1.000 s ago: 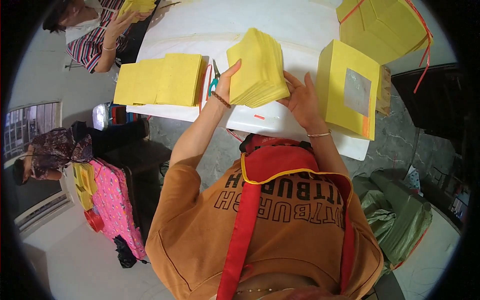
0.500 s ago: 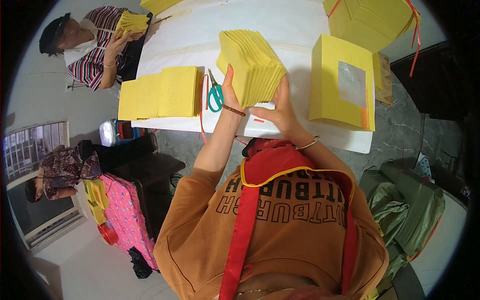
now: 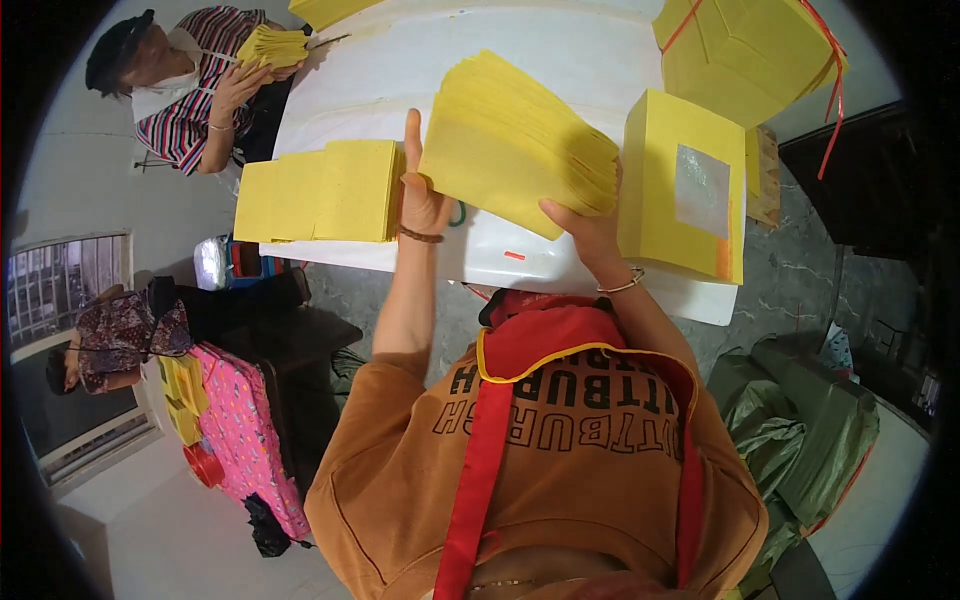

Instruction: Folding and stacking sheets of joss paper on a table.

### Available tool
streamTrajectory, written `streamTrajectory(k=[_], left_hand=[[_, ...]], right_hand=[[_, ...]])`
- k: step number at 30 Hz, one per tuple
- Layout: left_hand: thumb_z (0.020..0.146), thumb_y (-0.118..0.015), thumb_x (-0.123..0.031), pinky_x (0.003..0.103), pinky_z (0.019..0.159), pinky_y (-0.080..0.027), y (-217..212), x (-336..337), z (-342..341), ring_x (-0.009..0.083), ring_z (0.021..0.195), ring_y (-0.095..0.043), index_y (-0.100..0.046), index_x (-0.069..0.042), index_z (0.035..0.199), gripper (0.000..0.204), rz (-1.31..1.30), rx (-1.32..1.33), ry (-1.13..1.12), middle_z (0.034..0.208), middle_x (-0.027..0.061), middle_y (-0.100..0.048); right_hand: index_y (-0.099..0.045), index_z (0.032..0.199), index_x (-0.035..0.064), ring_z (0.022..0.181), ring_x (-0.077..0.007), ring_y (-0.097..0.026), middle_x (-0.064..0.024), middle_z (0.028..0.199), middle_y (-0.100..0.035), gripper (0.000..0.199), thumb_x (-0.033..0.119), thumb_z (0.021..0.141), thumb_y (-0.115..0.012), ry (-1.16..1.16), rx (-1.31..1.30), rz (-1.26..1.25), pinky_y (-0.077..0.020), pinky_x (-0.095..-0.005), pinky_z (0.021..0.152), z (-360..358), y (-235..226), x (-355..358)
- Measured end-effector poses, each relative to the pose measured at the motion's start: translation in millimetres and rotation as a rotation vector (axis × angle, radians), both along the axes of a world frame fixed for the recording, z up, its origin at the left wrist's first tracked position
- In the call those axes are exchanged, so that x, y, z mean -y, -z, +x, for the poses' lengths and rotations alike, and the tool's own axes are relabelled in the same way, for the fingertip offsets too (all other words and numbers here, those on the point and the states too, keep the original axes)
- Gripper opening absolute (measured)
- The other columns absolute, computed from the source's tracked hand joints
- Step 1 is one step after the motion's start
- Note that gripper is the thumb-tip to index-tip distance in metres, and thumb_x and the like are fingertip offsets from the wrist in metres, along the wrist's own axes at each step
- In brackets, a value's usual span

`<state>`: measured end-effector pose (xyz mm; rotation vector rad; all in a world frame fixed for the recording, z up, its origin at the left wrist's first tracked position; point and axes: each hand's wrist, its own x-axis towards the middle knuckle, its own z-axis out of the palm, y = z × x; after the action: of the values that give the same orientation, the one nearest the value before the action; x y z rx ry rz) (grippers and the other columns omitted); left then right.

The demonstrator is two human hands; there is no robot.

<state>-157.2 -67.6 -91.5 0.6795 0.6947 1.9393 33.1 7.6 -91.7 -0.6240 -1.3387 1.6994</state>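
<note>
A thick stack of yellow paper sheets (image 3: 505, 150) is held tilted above the white table, its layered edges fanned toward the right. My right hand (image 3: 590, 235) is closed on its lower right corner, thumb on the near face and the other fingers hidden behind. My left hand (image 3: 426, 205) is upright against the stack's left edge, with stretched fingers, some hidden. Left of that hand are overlapping piles of yellow sheets (image 3: 360, 190). Teal-handled scissors (image 3: 458, 213) are mostly hidden by the stack and my left hand.
A yellow box-shaped bundle with a clear patch (image 3: 640, 170) stands at the table's right. Behind it is a larger yellow bundle (image 3: 740, 60) tied with red ribbon. Across the table's left side, a co-worker (image 3: 215, 90) holds yellow sheets. Green sacks (image 3: 800, 430) lie at right.
The stack has turned and tilted, its right end swinging toward the right. My left hand has moved left to its edge with fingers stretched; my right hand has moved right along with the stack.
</note>
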Motion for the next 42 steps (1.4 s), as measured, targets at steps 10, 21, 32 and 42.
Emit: streamTrajectory(k=[10,21,32,42], left_hand=[[0.048,-0.089,-0.018,0.034,0.11,-0.017,-10.1,10.8,-49.4,0.0219,0.136,-0.016,0.01,-0.009,0.144,0.138,-0.698,-0.875,0.586,0.149,0.0116,-0.015],[0.055,-0.084,-0.028,0.042,0.103,-0.027,108.0,-16.0,-50.3,0.0319,0.119,-0.039,-0.042,-0.01,0.128,0.087,-0.438,-1.199,0.48,0.125,0.0144,-0.046],[0.059,-0.079,-0.044,0.043,0.098,-0.024,113.3,-18.7,-41.1,0.0256,0.115,-0.042,-0.041,-0.013,0.129,0.085,-0.367,-1.754,0.222,0.118,0.0094,-0.049],[0.069,-0.076,-0.018,0.033,0.097,-0.035,8.1,-6.8,-37.3,0.0192,0.113,-0.045,-0.04,0.002,0.126,0.071,-0.472,-0.605,0.412,0.121,0.0093,-0.049]], right_hand=[[-0.011,0.137,0.0087,0.118,-0.0213,-0.039,-0.011,0.127,-0.033,0.098,0.005,0.065,-0.078,-0.049,0.17,0.362,-0.0374,-0.0362,0.098,19.2,47.8,4.5],[-0.015,0.136,0.0044,0.117,-0.0238,-0.043,-0.0131,0.127,-0.039,0.103,0.017,0.061,-0.084,0.034,0.25,0.071,-0.0372,-0.0369,0.099,15.1,86.0,13.4],[-0.028,0.123,0.0015,0.107,-0.0219,-0.05,-0.0126,0.116,-0.05,0.084,0.018,0.063,-0.084,0.061,0.704,0.437,-0.0411,-0.0342,0.093,29.0,123.5,-2.7],[-0.032,0.122,-0.0026,0.104,-0.0201,-0.053,-0.0126,0.114,-0.052,0.077,0.019,0.067,-0.081,0.04,0.348,-0.101,-0.0439,-0.0315,0.09,4.3,13.8,2.2]])
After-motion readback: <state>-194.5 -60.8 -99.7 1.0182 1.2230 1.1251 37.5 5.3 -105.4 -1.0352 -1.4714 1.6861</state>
